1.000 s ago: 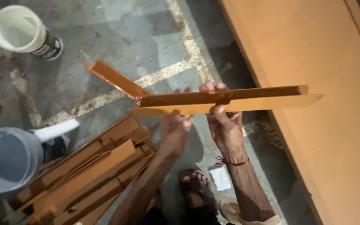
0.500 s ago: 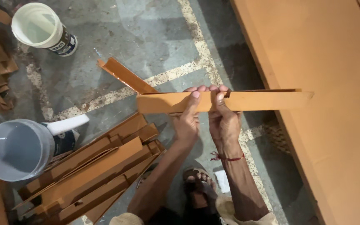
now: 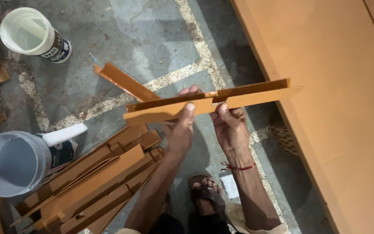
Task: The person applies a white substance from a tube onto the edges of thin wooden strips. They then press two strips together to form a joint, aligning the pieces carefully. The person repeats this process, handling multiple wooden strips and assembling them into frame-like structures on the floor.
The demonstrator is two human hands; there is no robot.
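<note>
Both hands close on one long, thin brown strip [image 3: 213,100] held level above the floor. The left hand [image 3: 182,130] pinches it from below near its middle, thumb pressed up on the near face, fingers curled behind; the right hand [image 3: 230,128] grips it just beside, thumb likewise on the near face, a red thread round the wrist. The strip looks doubled, a glossy dark edge along the top and a paler matte face toward the camera (whether it is one folded piece or two laid together cannot be told). Its right end reaches over the edge of a broad orange-brown panel [image 3: 338,99] that fills the right side.

Below lies a rough grey concrete floor [image 3: 152,39], stained, crossed by worn pale painted lines. A second brown strip [image 3: 124,81] angles away behind the left hand. To the lower left a heap of similar brown strips [image 3: 91,186] lies on the floor, beside a grey bucket [image 3: 11,162] with a white handle. A white tub [image 3: 33,34] stands at upper left. A sandalled foot [image 3: 204,193] shows between the forearms.
</note>
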